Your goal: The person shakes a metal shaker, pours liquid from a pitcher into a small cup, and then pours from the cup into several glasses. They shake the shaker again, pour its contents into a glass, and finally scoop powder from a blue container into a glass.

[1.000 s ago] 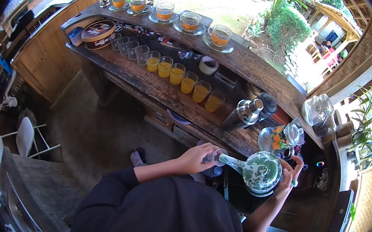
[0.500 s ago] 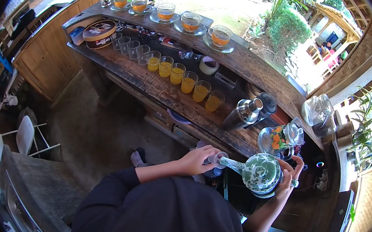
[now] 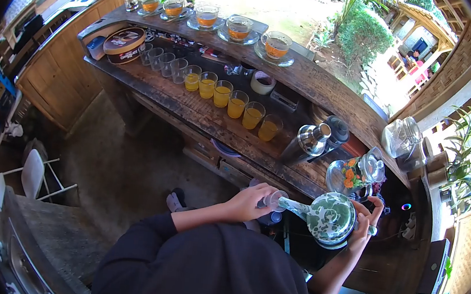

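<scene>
My left hand is closed around a small clear glass. The spout of a green-and-white speckled teapot reaches to the rim of that glass. On the pot's right side, my right hand grips its handle, with some fingers raised. What is inside the held glass cannot be made out. A row of glasses with yellow-orange liquid stands on the counter's lower shelf, continued to the left by several empty glasses.
Cups of amber drink on saucers line the upper ledge. A metal shaker, a floral glass pitcher, a tape roll and a round tub are on the counter. A white chair stands left.
The view has shifted very slightly. Both hands keep their holds, and the teapot and small glass stay nearly where they were.
</scene>
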`<state>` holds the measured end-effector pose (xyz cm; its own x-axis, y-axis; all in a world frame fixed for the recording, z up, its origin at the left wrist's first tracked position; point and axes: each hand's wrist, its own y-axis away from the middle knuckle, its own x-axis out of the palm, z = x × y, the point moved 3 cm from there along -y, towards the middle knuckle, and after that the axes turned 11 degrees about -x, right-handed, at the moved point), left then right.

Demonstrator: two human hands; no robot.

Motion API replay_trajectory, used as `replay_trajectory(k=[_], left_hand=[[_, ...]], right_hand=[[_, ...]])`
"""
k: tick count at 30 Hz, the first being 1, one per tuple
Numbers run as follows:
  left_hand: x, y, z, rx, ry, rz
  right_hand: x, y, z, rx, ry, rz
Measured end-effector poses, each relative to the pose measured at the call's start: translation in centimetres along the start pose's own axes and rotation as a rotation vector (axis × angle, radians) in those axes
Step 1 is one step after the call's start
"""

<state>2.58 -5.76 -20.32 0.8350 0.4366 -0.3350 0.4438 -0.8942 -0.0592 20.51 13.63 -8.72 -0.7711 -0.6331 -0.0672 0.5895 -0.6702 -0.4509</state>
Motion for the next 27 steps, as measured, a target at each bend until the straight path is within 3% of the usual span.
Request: replay_trajectory(k=[5,7,8,9,11,13,15,16,17,19,21,23,25,27], left_hand=[[-0.2,-0.5,-0.9,0.073,0.044,-0.015],[0.0,-0.7,-1.2,0.118,0.052,-0.025],[0.2,-0.8,-1.4,0.082,0.202,-0.001],[0.3,-0.9,-1.6,0.048,0.353,0.023],[0.2,-1.2,-1.8,0.065,0.287,0.009],[0.1,-1.5,-2.0,0.09,0.224,0.01],[-0.1,-1.6,-2.1,0.079,0.229,-0.018],[-0.3,-1.7,-2.5,0.069,0.228,-0.018],[-0.3,-1.7,-2.4,0.076,0.23,0.012],[-0.8,-1.8,-1.6,0.024,0.191,-0.003],[-1.1,-1.7,-0.5,0.02,0.158,0.006],[-1.3,-1.4,1.8,-0.131,0.457,-0.005],[-2.4,-1.0,3.3,-0.129,0.44,-0.068],[-3.5,-0.7,4.2,-0.17,0.49,-0.16]], right_hand=[[-1.8,0.7,-2.0,0.029,-0.056,-0.068],[-2.7,1.8,-2.9,0.067,-0.145,-0.197],[-3.1,2.5,-3.5,0.035,-0.217,-0.257],[-3.8,3.3,-4.3,-0.062,-0.294,-0.189],[-6.5,5.4,-7.6,-0.109,-0.53,-0.262],[-4.5,5.9,-5.5,-0.136,-0.535,-0.481],[-6.9,6.8,-6.1,-0.042,-0.489,-0.759],[-10.4,8.1,-8.1,-0.085,-0.044,-0.711],[-11.5,8.3,-8.3,-0.138,-0.311,-0.721],[-11.8,7.8,-5.8,-0.163,-0.214,-0.756],[-14.3,8.5,-5.4,-0.285,0.152,-0.826],[-16.1,8.6,-5.1,-0.285,0.432,-1.034],[-14.8,7.5,-3.4,-0.263,-0.132,-1.269],[-20.3,8.6,-6.8,-0.08,0.938,-1.216]])
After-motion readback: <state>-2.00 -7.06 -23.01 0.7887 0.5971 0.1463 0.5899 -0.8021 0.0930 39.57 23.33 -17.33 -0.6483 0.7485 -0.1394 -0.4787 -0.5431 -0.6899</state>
